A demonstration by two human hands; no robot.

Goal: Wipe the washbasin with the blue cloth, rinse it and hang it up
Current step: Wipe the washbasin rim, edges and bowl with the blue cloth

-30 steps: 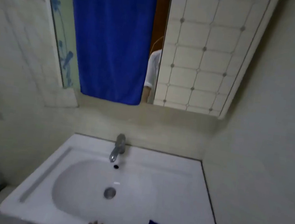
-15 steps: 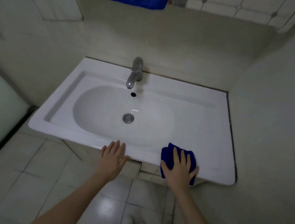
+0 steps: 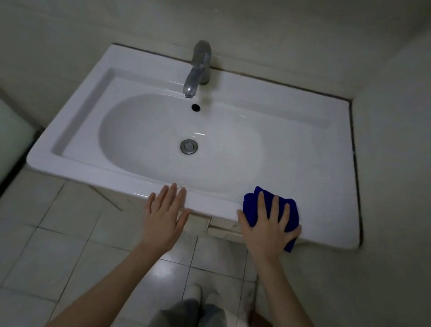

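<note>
The blue cloth [image 3: 251, 203] is a deep, saturated royal blue, the one strong colour against the white washbasin [image 3: 98, 176]. It is bunched into a small folded pad, with soft rounded folds showing at its far edge and a corner hanging down over the front lip of the basin. It lies on the flat front rim at the near right, to the right of the bowl and well apart from the tap [image 3: 197, 71]. The right hand [image 3: 268, 229] lies flat on top of the cloth, fingers straight and spread, thumb out to the left side and little finger at the right edge, pressing it down rather than curling round it. The left hand [image 3: 164, 217] is also flat and holds nothing, its fingers straight and close together, the fingertips over the front edge of the basin near the middle. The bowl is an oval, glossy and white, with a round metal drain [image 3: 189, 146] at its centre and a dark overflow hole [image 3: 195, 107] just below the spout. Pale tiles [image 3: 65, 226] cover the floor beneath, and grey trousers [image 3: 189, 323] show at the bottom.
</note>
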